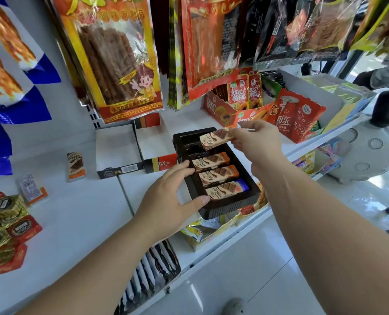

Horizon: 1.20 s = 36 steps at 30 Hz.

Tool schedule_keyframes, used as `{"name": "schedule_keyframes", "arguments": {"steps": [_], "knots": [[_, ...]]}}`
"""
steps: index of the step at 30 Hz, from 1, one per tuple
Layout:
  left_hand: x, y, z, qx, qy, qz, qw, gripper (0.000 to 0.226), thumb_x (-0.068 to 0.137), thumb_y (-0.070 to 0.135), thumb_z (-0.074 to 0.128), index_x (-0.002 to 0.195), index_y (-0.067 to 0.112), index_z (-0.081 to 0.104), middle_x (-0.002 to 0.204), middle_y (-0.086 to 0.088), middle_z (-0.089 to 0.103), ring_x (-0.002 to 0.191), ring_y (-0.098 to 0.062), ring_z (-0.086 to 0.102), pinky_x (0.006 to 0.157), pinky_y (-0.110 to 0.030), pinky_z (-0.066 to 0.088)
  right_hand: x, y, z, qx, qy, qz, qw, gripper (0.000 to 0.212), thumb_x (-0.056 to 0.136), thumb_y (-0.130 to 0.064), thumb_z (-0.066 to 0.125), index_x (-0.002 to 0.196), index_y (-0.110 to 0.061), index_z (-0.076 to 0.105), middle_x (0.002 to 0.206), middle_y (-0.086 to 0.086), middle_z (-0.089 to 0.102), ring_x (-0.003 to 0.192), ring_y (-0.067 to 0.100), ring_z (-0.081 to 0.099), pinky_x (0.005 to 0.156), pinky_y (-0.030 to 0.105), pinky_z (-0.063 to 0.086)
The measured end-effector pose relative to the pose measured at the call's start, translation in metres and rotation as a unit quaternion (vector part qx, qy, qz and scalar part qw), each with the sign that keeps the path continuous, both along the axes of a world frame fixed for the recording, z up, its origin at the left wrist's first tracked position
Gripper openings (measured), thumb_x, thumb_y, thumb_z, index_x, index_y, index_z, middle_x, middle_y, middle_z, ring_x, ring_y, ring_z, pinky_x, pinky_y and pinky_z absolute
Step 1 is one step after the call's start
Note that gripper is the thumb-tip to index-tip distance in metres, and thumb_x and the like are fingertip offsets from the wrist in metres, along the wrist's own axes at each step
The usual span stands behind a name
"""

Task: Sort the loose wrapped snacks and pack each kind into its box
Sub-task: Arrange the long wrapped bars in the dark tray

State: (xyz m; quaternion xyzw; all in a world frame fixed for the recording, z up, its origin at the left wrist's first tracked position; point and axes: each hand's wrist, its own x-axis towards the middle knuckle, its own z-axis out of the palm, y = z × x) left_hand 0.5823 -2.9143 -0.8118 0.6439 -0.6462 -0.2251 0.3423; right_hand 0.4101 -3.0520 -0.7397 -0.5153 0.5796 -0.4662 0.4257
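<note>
- On the white shelf, a black ribbed plastic tray already carries three brown wrapped wafer bars in its near slots, two orange-ended and one blue-ended.
- Above the tray's far slots, which look empty, the right hand pinches a fourth brown-and-cream wrapped bar by its end; that grip is closed on it.
- The left hand lies with straight fingers against the tray's left rim (steadying it, I judge), gripping nothing.
- Left to do, by my reading: an orange-ended bar and a small white-and-orange packet lie loose well to the left, near gold and red foil-wrapped squares; two white cardboard boxes stand open behind.
</note>
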Motion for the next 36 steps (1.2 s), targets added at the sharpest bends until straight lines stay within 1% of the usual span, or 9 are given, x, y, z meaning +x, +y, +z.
{"name": "schedule_keyframes", "arguments": {"steps": [3,8,11,16,20,22,28,33,36], "knots": [[0.001,-0.001,-0.001,0.001,0.007,0.001,1.0,0.076,0.073,0.069,0.062,0.14,0.038,0.046,0.153,0.028,0.027,0.14,0.005,0.026,0.116,-0.029,0.026,0.009,-0.012,-0.001,0.001,0.061,0.013,0.998,0.016,0.075,-0.023,0.077,0.087,-0.021,0.067,0.09,0.012,0.071,0.082,0.028,0.07,0.078,0.049,0.06],[0.001,0.0,-0.001,-0.002,0.006,0.001,1.0,0.071,0.077,0.062,0.067,0.14,0.037,0.046,0.153,0.028,0.026,0.14,0.005,0.026,0.116,-0.029,0.026,0.014,-0.02,-0.005,0.015,0.157,0.035,0.987,0.012,0.074,-0.021,0.077,0.082,-0.02,0.069,0.085,0.008,0.071,0.079,0.025,0.069,0.075,0.046,0.061],[0.001,0.001,-0.002,-0.004,0.009,0.003,1.0,0.071,0.077,0.062,0.068,0.14,0.037,0.046,0.153,0.028,0.027,0.14,0.005,0.026,0.117,-0.029,0.026,0.015,-0.021,-0.01,0.01,0.193,0.041,0.98,0.017,0.077,-0.027,0.078,0.091,-0.019,0.073,0.085,-0.001,0.069,0.084,0.02,0.068,0.077,0.041,0.06],[-0.001,0.0,0.0,-0.008,0.003,0.002,1.0,0.072,0.077,0.062,0.067,0.141,0.035,0.046,0.154,0.027,0.027,0.14,0.005,0.026,0.116,-0.028,0.025,0.023,-0.02,-0.021,-0.022,0.28,0.053,0.958,0.024,0.082,-0.034,0.075,0.101,-0.018,0.077,0.1,0.003,0.072,0.093,0.019,0.065,0.083,0.04,0.057],[-0.001,0.001,0.0,-0.01,0.005,0.003,1.0,0.079,0.071,0.072,0.058,0.14,0.036,0.047,0.154,0.027,0.027,0.14,0.006,0.026,0.116,-0.026,0.026,0.022,-0.022,-0.027,-0.045,0.297,0.055,0.952,0.027,0.082,-0.038,0.074,0.105,-0.023,0.073,0.099,0.0,0.07,0.093,0.019,0.063,0.078,0.035,0.054],[-0.001,0.001,0.001,-0.009,0.003,0.005,1.0,0.077,0.072,0.071,0.06,0.14,0.036,0.047,0.154,0.027,0.028,0.14,0.006,0.027,0.116,-0.027,0.026,0.022,-0.022,-0.028,-0.066,0.31,0.054,0.947,0.025,0.081,-0.038,0.074,0.103,-0.026,0.071,0.097,-0.002,0.068,0.091,0.019,0.062,0.074,0.032,0.051],[-0.002,0.001,0.002,-0.009,-0.003,0.008,1.0,0.071,0.078,0.06,0.068,0.14,0.036,0.047,0.154,0.027,0.028,0.14,0.006,0.026,0.115,-0.025,0.024,0.019,-0.016,-0.029,-0.119,0.338,0.08,0.93,0.025,0.089,-0.032,0.067,0.112,-0.023,0.074,0.112,-0.003,0.072,0.103,0.017,0.063,0.083,0.029,0.049],[-0.002,0.001,0.001,-0.015,-0.006,0.008,1.0,0.071,0.078,0.06,0.068,0.14,0.034,0.047,0.154,0.025,0.028,0.14,0.005,0.027,0.115,-0.026,0.025,0.008,-0.009,-0.029,-0.147,0.333,0.101,0.926,0.025,0.089,-0.03,0.067,0.113,-0.026,0.071,0.105,-0.009,0.073,0.095,0.009,0.064,0.084,0.029,0.052],[-0.002,0.0,0.001,-0.015,-0.004,0.01,1.0,0.071,0.077,0.06,0.068,0.14,0.034,0.047,0.154,0.025,0.029,0.14,0.005,0.028,0.116,-0.027,0.026,0.005,-0.007,-0.029,-0.139,0.321,0.113,0.93,0.023,0.09,-0.024,0.067,0.111,-0.023,0.073,0.108,-0.006,0.073,0.098,0.01,0.066,0.09,0.031,0.053]]}}
